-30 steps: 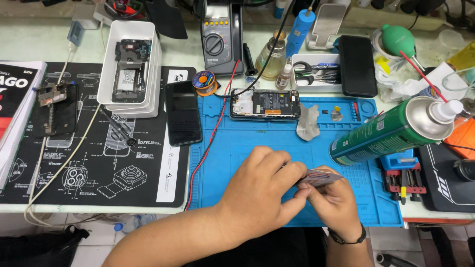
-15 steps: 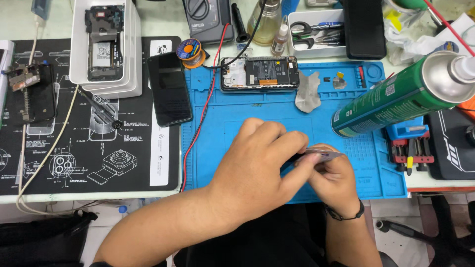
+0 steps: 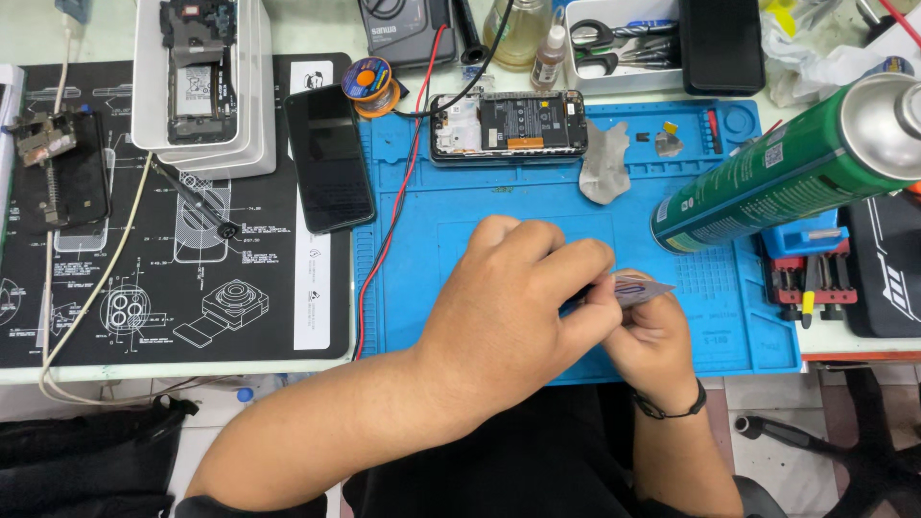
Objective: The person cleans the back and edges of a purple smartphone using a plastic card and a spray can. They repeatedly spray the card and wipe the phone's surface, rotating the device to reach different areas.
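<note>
Both hands working a small flat part [image 3: 641, 287] over blue mat [image 3: 460, 240]: right hand [image 3: 652, 331] pinching it, left hand [image 3: 508, 307] curled over it, grip hidden. Next prob needs steady fingertip pressure.

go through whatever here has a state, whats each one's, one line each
left hand: closed over the small flat part
right hand: pinching the small flat part
opened phone: back off, board exposed
black phone: screen dark, lying flat
green spray can: lying on its side
scissors: shut, in the white tray
solder spool: wound, lying flat
</note>
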